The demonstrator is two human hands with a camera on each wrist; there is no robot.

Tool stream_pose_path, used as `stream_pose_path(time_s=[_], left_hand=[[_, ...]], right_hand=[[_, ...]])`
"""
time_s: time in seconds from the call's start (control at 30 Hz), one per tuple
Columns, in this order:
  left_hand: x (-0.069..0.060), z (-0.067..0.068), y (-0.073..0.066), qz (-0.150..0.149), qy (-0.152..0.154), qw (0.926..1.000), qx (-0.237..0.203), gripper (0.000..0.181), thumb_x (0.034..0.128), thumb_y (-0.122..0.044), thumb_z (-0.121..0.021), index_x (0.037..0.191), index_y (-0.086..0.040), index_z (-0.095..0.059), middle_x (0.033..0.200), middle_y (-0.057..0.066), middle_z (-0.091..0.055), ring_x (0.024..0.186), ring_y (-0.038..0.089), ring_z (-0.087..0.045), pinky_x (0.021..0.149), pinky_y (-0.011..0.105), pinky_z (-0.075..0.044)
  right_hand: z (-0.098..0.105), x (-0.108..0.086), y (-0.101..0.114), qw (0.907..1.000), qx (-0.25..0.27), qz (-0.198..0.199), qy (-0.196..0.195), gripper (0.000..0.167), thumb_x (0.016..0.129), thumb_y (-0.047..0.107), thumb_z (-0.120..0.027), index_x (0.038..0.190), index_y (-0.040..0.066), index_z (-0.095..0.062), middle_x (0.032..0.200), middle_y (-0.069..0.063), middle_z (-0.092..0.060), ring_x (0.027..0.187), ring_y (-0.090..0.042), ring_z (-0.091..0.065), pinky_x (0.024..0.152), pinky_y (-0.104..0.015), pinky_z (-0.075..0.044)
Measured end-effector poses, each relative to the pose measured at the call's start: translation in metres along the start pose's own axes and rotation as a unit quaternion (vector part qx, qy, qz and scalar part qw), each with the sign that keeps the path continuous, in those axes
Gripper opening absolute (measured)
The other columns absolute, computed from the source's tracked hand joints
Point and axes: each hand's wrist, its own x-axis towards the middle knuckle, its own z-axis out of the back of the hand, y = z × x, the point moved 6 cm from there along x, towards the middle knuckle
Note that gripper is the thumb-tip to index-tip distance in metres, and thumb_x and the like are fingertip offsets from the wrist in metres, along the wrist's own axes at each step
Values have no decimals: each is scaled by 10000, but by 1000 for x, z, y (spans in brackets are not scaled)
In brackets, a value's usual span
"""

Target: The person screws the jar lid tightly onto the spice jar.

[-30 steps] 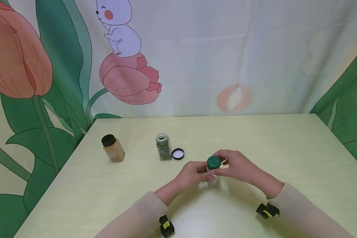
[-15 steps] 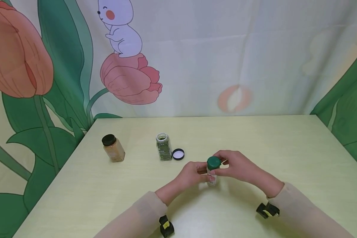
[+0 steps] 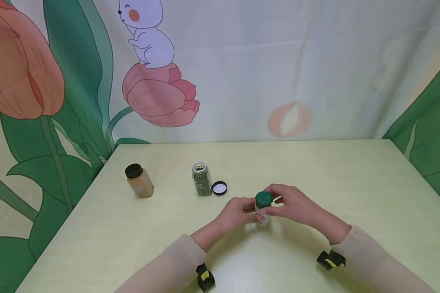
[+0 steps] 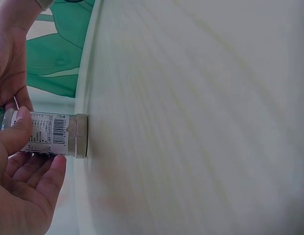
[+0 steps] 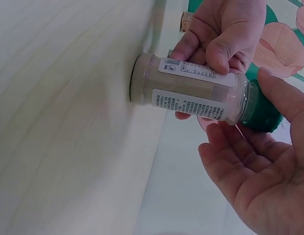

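A small clear spice jar (image 5: 191,93) with a green cap (image 3: 264,199) stands upright on the table, with greyish-beige powder and white printed labels. My left hand (image 3: 236,215) grips the jar's body from the left, thumb across the label (image 4: 44,132) in the left wrist view. From the right, my right hand (image 3: 291,205) pinches the green cap between thumb and fingers, as the right wrist view shows. The cap sits on the jar's neck.
Behind the hands stands an uncapped glass jar of green herbs (image 3: 202,181), its black lid (image 3: 219,188) lying beside it, white inside up. A black-capped jar of orange-brown powder (image 3: 140,182) stands farther left. A printed curtain (image 3: 234,81) hangs behind the table (image 3: 352,183).
Both hands keep the same hold on the jar and its cap. The whole head view shifts very slightly; the objects on the table stay in place.
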Motion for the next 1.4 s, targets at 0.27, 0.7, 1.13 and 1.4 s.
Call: stream_pose_path(time_s=[0.27,0.7,1.13,1.4], left_hand=[[0,1,0,29,-20,10000,45,345,937,-107,-741,1267,-13,-705,1332,179,-695,1316,363,-628,1142,438,-507],[0,1,-1,-14,-28,10000,79,367,936,-115,-744,1284,-12,-698,1337,178,-691,1313,363,-630,1149,451,-499],[0,0,1,24,1,9999,128,403,933,-105,-746,1312,10,-672,1337,201,-685,1302,369,-637,1117,409,-529],[1,0,1,86,88,9999,88,425,936,-106,-742,1337,7,-656,1336,199,-684,1315,353,-630,1123,407,-524]], right_hand=[[-1,1,-2,9998,201,3,-4,298,910,243,-790,1126,69,-680,1083,-46,-728,1054,-204,-676,953,-434,-594],[-3,1,-6,9997,125,-124,-140,287,894,262,-808,1069,86,-665,1030,-18,-729,1003,-154,-669,940,-398,-588],[5,-1,-4,9994,-77,-8,325,448,907,278,-794,1259,43,-648,1169,-74,-723,1081,-236,-676,967,-443,-592],[10,1,-1,9939,495,58,981,537,936,158,-736,1394,-54,-552,1326,-210,-647,1189,-348,-638,995,-453,-596]])
